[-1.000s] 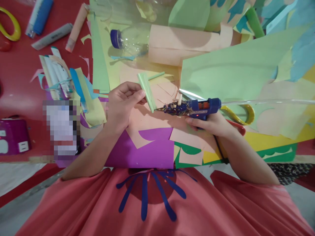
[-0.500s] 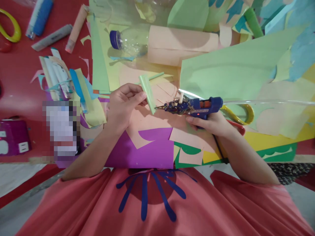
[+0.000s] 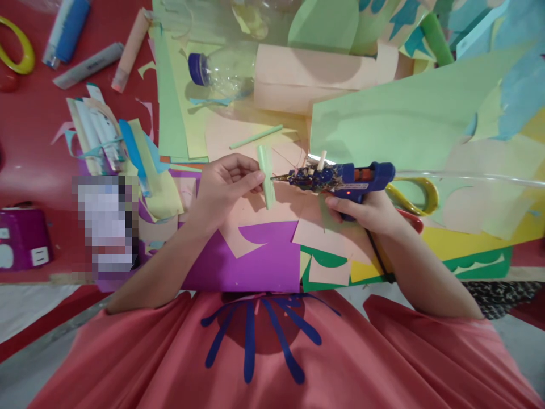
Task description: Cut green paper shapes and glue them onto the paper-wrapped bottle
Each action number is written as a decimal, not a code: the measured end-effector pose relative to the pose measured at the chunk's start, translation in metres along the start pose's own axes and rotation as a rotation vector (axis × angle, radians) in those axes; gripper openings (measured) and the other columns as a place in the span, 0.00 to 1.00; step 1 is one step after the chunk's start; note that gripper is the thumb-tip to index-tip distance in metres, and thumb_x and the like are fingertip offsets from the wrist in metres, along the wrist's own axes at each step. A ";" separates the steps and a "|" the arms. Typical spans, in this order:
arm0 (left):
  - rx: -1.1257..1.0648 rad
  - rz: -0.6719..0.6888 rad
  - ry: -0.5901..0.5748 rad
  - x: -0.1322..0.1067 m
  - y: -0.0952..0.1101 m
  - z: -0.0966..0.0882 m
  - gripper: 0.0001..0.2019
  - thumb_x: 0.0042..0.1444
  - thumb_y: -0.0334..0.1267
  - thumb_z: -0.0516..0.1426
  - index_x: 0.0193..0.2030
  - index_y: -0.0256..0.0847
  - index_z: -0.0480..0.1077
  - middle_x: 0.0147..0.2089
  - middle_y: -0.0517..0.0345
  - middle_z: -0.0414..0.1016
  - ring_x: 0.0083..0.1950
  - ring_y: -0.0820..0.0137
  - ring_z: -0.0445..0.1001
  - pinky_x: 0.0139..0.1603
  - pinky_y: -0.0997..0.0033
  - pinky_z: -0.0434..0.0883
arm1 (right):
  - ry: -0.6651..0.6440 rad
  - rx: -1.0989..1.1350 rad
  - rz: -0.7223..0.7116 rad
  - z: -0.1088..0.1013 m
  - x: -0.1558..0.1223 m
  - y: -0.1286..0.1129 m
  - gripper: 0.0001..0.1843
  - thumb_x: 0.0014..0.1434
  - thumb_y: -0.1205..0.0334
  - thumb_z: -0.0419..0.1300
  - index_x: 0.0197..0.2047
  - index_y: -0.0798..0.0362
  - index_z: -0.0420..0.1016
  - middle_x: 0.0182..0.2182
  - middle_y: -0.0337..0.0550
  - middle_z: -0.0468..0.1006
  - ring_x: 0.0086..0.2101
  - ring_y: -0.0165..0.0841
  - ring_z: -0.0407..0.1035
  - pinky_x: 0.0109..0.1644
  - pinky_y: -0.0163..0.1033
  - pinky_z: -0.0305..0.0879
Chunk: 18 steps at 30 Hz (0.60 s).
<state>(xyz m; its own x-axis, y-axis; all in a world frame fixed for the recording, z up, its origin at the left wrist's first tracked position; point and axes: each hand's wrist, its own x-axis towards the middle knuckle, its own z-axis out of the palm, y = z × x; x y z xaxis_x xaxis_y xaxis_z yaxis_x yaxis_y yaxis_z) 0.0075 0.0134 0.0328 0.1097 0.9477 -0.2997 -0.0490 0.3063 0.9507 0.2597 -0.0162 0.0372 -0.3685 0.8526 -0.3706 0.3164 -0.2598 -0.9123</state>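
Between thumb and fingers, my left hand (image 3: 233, 184) pinches a small rolled strip of light green paper (image 3: 266, 182), held nearly upright over the table. My right hand (image 3: 361, 210) is wrapped round the handle of a blue glue gun (image 3: 332, 177). Its metal nozzle points left and is at the green strip's right edge; whether they touch I cannot tell. A small red light glows on the gun, and debris clings around its front. Behind my left hand lies a thin green paper roll (image 3: 255, 137). Beyond it, a clear bottle (image 3: 232, 71) wrapped in peach paper lies on its side.
Yellow-handled scissors (image 3: 426, 196) lie beside my right hand. Green paper (image 3: 404, 113) and purple paper (image 3: 255, 261) cover parts of the red table (image 3: 25, 125). Markers (image 3: 100, 133), a phone (image 3: 108, 224) and a purple box (image 3: 23, 238) are at the left.
My left hand has moved slightly right and turned the green strip more upright. The glue gun has shifted a little right and up, its nozzle now higher along the strip.
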 end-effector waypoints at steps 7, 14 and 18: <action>-0.002 -0.020 -0.037 -0.002 -0.001 0.000 0.12 0.42 0.35 0.71 0.25 0.40 0.71 0.23 0.64 0.73 0.24 0.74 0.76 0.28 0.75 0.77 | 0.175 0.087 -0.017 0.005 0.001 0.003 0.26 0.53 0.37 0.68 0.22 0.49 0.69 0.14 0.36 0.68 0.16 0.29 0.61 0.19 0.38 0.56; -0.051 -0.002 -0.068 -0.001 -0.002 -0.002 0.12 0.40 0.37 0.71 0.25 0.40 0.71 0.24 0.63 0.74 0.24 0.75 0.75 0.28 0.76 0.76 | 0.231 0.412 0.020 -0.014 -0.008 -0.014 0.19 0.49 0.44 0.66 0.26 0.52 0.73 0.18 0.44 0.75 0.14 0.29 0.62 0.15 0.37 0.51; -0.084 0.018 -0.072 -0.001 -0.001 -0.001 0.12 0.39 0.36 0.71 0.25 0.39 0.71 0.23 0.64 0.72 0.24 0.76 0.73 0.27 0.77 0.75 | 0.523 0.395 0.121 -0.049 -0.025 -0.013 0.12 0.45 0.52 0.64 0.26 0.52 0.72 0.22 0.49 0.78 0.15 0.30 0.64 0.16 0.38 0.52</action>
<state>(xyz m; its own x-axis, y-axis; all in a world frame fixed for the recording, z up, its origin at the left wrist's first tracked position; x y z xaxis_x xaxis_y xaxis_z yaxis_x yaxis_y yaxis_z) 0.0065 0.0124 0.0322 0.1789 0.9451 -0.2735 -0.1342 0.2988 0.9448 0.3076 -0.0120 0.0669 0.1534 0.8889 -0.4317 -0.0514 -0.4291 -0.9018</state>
